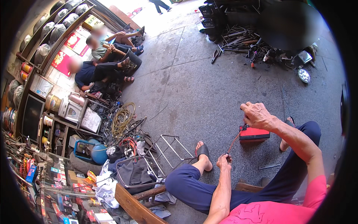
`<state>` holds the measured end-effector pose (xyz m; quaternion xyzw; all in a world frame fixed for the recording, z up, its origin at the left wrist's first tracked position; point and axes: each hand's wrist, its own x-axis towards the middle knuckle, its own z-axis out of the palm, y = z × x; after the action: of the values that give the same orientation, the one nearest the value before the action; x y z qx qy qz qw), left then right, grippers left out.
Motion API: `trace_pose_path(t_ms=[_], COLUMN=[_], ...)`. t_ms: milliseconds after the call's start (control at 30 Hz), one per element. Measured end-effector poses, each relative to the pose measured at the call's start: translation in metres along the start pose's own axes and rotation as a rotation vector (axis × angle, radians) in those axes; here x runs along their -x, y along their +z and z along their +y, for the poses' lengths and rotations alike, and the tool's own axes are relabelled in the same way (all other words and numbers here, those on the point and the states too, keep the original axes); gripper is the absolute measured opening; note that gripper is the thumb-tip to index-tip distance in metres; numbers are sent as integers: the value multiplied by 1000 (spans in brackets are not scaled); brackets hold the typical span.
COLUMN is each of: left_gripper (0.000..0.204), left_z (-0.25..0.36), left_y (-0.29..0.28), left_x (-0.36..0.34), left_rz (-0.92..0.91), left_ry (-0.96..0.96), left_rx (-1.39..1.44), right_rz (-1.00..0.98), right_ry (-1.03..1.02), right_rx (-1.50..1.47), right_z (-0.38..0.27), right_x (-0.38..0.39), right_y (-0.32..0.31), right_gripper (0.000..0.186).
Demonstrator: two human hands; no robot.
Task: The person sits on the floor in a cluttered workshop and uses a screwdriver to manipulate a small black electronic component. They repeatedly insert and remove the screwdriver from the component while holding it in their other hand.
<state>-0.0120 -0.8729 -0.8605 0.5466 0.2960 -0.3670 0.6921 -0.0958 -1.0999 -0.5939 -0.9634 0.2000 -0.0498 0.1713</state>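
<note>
A battery [254, 134] with a red top and dark sides stands on the floor between my feet. Above its left end is my right hand [257, 115], with fingers closed in a pinch. A thin dark piece reaches from those fingers toward the battery's corner, too small to name. Lower and to the left, my left hand [224, 161] is closed on a thin reddish wire [234, 143]. That wire runs up to the battery's left corner, by a black terminal part. The wire's other end is hidden in my left fingers.
A white metal frame [169, 151] stands left of my foot, beside a dark bag [135, 173] and a wooden bench edge [136, 205]. Coiled hoses [123, 119] and a blue compressor [97, 152] lie farther left. Scattered tools [240, 39] are at the back. Two people sit far left.
</note>
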Motion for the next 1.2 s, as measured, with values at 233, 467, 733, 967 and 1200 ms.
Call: trace_pose_path(t_ms=[233,467,733,967,1200], left_gripper=[19,18,19,13,11], left_z=[3,0,-1,9,1], left_y=[1,2,-9,24,-13], left_x=[1,4,-6,11,-24], left_rz=[11,12,18,-23,26], left_ry=[-10,8,-18,-39,-96], left_rx=[-11,-20,-14,-52,-276], right_rz=[-1,15,108,80,380], right_ry=[-82,-89,-142,-124,-27], right_rx=[-57,5,-89,-40,-205], right_z=[9,2,4,9,26], right_x=[-1,-1,-2,12,22], right_y=[5,8,13,-12,-72], right_gripper=[36,27,24,23,19])
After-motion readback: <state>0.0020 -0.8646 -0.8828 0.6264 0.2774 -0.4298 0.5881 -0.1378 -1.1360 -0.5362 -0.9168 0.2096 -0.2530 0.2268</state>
